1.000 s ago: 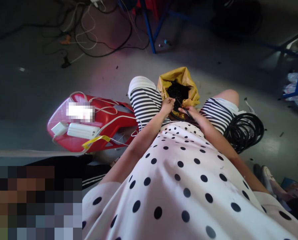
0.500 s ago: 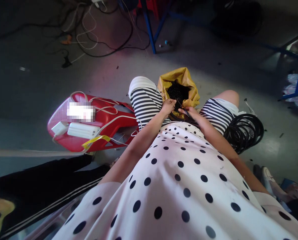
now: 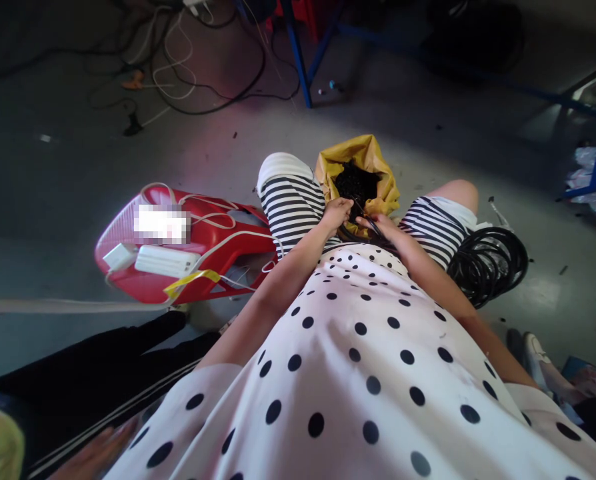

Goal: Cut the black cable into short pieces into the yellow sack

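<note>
A yellow bag (image 3: 331, 160) with a wide mouth stands between my knees, and dark small pieces (image 3: 358, 180) that I cannot make out one by one lie inside it. At the bag's near rim, my left hand (image 3: 337, 213) is closed, its fingertips pinching the thin end of a black cable. My right hand (image 3: 385, 227), just beside it, is closed around the same black cable (image 3: 375, 225). The cable's lower part is hidden by my hands and lap. A coil of black cable (image 3: 493, 263) hangs by my right knee.
On my left, a red plastic stool (image 3: 228, 250) carries a white power bank (image 3: 165, 261), a white adapter (image 3: 119, 257) and pale cords. Blue table legs (image 3: 298, 53) and tangled cables (image 3: 213, 107) are ahead. A co-worker's dark-trousered leg (image 3: 103, 360) and hand (image 3: 95, 455) are at lower left.
A co-worker's hand has come into view at the bottom left, and that person's dark clothing has shifted. My own hands stay almost still at the bag's rim.
</note>
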A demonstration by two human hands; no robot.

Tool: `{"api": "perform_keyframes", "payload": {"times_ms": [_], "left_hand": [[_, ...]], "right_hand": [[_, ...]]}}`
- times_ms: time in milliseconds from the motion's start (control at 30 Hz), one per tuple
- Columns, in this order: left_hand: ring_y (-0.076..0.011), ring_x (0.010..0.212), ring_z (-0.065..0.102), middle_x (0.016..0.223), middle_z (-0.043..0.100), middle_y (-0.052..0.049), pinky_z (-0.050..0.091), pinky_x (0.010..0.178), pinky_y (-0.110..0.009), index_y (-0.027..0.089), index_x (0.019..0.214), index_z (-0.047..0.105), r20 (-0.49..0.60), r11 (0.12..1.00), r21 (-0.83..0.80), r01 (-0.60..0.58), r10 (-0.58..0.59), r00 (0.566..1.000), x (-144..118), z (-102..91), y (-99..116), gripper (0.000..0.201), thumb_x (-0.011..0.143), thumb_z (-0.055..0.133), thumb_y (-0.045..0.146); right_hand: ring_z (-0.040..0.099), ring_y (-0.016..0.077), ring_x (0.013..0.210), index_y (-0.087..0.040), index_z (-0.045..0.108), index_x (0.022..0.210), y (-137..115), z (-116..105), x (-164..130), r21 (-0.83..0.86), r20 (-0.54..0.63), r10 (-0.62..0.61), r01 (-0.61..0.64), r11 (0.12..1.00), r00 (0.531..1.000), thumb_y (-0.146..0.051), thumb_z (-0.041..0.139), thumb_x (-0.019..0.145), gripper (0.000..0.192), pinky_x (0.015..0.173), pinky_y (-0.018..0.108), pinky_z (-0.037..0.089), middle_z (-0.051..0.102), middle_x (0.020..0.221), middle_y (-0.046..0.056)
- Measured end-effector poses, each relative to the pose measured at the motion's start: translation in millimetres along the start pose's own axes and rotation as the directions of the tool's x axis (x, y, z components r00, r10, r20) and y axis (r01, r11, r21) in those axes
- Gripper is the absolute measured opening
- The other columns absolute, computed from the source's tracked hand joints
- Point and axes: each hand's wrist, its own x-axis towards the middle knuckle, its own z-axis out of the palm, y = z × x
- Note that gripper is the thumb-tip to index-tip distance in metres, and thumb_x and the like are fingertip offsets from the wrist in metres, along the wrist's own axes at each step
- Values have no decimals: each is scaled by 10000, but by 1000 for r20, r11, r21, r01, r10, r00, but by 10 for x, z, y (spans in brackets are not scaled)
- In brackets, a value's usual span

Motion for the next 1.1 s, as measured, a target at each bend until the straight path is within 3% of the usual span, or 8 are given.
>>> {"api": "perform_keyframes", "payload": {"times_ms": [500, 667, 867, 1100], "left_hand": [[-37, 439, 359, 610, 467, 92, 305, 450, -167, 188, 830, 534, -17, 999, 37, -3, 3, 1000, 1, 6, -16, 320, 1139, 598, 131], [-42, 434, 350, 601, 476, 90, 296, 450, -180, 198, 808, 514, -25, 998, 56, 6, -5, 1000, 10, 7, -17, 345, 1123, 639, 133], [-38, 420, 352, 557, 468, 85, 282, 457, -188, 208, 762, 481, -37, 996, 72, 48, -46, 998, 70, -1, -50, 405, 1099, 695, 139], [-49, 413, 354, 536, 458, 74, 289, 448, -192, 216, 720, 473, -26, 994, 82, 68, -66, 998, 84, -7, -56, 439, 1102, 665, 116]], "right_hand": [[604, 240, 753, -231, 635, 804, -132, -18, -47, -137, -8, 5, -6, 991, 1000, -852, 811, 840, 647, 749, 387, 515, 626, 743, 44], [599, 243, 698, -224, 636, 728, -112, -10, -45, -167, -19, -15, 11, 986, 1000, -831, 823, 866, 650, 707, 399, 516, 593, 672, 52], [599, 234, 584, -240, 629, 688, -47, 23, -16, -81, 13, 23, -22, 996, 1000, -893, 799, 844, 693, 597, 401, 489, 621, 629, 75], [529, 190, 589, -235, 620, 647, -116, 8, -50, -180, -29, 3, -9, 984, 1000, -938, 759, 845, 743, 609, 385, 451, 598, 618, 51]]}}
